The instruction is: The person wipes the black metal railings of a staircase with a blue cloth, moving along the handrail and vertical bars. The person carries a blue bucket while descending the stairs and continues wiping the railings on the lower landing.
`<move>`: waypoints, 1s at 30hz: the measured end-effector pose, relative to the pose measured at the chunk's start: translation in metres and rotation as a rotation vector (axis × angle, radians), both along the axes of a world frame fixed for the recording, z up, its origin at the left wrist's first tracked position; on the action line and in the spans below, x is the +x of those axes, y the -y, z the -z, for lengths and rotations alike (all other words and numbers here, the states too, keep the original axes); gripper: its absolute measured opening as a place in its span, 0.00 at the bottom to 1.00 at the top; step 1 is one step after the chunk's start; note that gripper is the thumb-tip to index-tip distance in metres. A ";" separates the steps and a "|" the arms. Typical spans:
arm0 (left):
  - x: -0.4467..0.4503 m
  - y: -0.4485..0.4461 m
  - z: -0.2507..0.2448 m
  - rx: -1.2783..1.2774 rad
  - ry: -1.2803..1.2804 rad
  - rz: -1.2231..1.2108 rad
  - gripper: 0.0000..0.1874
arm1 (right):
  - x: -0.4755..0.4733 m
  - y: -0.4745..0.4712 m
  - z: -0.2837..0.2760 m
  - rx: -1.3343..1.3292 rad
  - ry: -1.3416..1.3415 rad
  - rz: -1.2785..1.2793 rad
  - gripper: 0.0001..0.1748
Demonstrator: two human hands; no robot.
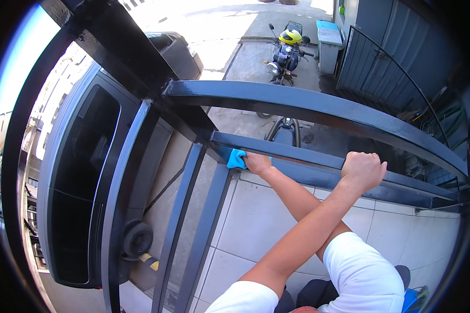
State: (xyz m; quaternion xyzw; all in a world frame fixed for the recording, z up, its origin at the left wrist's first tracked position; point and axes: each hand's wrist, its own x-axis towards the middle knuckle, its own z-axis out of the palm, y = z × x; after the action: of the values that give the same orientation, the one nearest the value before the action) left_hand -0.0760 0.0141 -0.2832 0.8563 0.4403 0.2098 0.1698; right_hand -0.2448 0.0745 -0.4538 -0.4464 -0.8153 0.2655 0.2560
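My forearms cross, the left one above the right. My left hand (pixel 363 170), at the right, is closed around the middle bar of a dark painted metal railing (pixel 278 148). My right hand (pixel 258 162) holds a bright blue cloth (pixel 237 159) against the railing's lower part, beside the corner post (pixel 215 150). Some of its fingers are hidden behind the bar and the cloth. The railing's curved-looking top bar (pixel 297 96) passes beyond both hands, and more bars run down the left side.
White floor tiles (pixel 258 215) lie under my arms. Beyond the railing, at a lower level, are a dark van (pixel 90 156), another vehicle (pixel 176 54), a motorcycle (pixel 286 58) with a yellow helmet (pixel 290 36), and a grey bin (pixel 329 47). A blue object (pixel 413 299) is at the lower right.
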 end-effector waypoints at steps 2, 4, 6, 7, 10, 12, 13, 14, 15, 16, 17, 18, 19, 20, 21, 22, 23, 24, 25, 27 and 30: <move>-0.001 0.000 -0.003 -0.016 -0.015 0.001 0.21 | 0.002 0.002 0.001 0.110 -0.030 -0.028 0.17; -0.003 0.000 -0.004 0.007 -0.014 0.018 0.23 | 0.016 0.013 0.005 0.426 0.003 -0.119 0.23; -0.005 -0.001 -0.005 -0.006 -0.054 0.038 0.24 | 0.054 0.038 0.011 0.380 0.115 -0.074 0.26; -0.004 -0.001 -0.006 -0.038 -0.091 0.038 0.24 | 0.081 0.051 0.015 0.374 0.174 0.034 0.26; -0.004 0.001 -0.009 -0.035 -0.116 0.003 0.24 | 0.193 0.103 0.029 0.240 -0.044 0.389 0.27; -0.002 0.002 -0.012 -0.071 -0.165 -0.032 0.24 | 0.294 0.146 0.034 0.456 0.319 0.534 0.26; -0.001 0.002 -0.014 -0.079 -0.167 -0.038 0.24 | 0.342 0.164 0.036 0.555 0.380 0.693 0.26; -0.001 0.002 -0.015 -0.095 -0.180 -0.047 0.24 | 0.390 0.179 0.038 0.541 0.405 0.849 0.27; -0.001 0.003 -0.016 -0.109 -0.203 -0.060 0.24 | 0.435 0.190 0.038 0.471 0.458 1.023 0.30; -0.001 0.003 -0.018 -0.110 -0.219 -0.059 0.24 | 0.470 0.199 0.037 0.332 0.482 1.199 0.30; 0.000 0.003 -0.019 -0.108 -0.237 -0.064 0.24 | 0.495 0.203 0.033 0.230 0.517 1.330 0.28; 0.000 0.003 -0.019 -0.110 -0.252 -0.068 0.24 | 0.504 0.202 0.031 0.316 0.596 1.350 0.26; 0.001 0.003 -0.019 -0.109 -0.251 -0.072 0.24 | 0.502 0.194 0.026 0.219 0.654 1.419 0.25; 0.001 0.003 -0.018 -0.108 -0.254 -0.073 0.23 | 0.486 0.183 0.020 0.268 0.620 1.270 0.22; 0.002 0.003 -0.017 -0.105 -0.258 -0.072 0.23 | 0.456 0.167 0.012 0.216 0.562 1.139 0.20; 0.003 0.002 -0.016 -0.089 -0.260 -0.078 0.23 | 0.418 0.146 0.003 0.148 0.513 0.928 0.16; 0.004 0.001 -0.015 -0.069 -0.262 -0.086 0.22 | 0.371 0.126 -0.005 0.281 0.348 0.726 0.14; 0.004 0.001 -0.013 -0.053 -0.262 -0.100 0.22 | 0.325 0.099 -0.012 -0.092 0.271 0.610 0.21; 0.004 0.002 -0.012 -0.021 -0.263 -0.089 0.21 | 0.283 0.081 -0.019 -0.171 0.224 0.625 0.21; 0.003 0.001 -0.010 0.060 -0.258 -0.098 0.21 | 0.208 0.049 -0.027 -0.050 0.189 0.540 0.21; 0.001 0.001 -0.009 0.136 -0.250 -0.106 0.19 | 0.159 0.033 -0.028 0.089 0.182 0.483 0.21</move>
State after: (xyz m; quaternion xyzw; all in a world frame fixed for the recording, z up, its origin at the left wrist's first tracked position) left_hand -0.0753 0.0127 -0.2739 0.8608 0.4875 0.1396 0.0441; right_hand -0.0856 0.0419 -0.4255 -0.6384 -0.7157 0.1193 0.2570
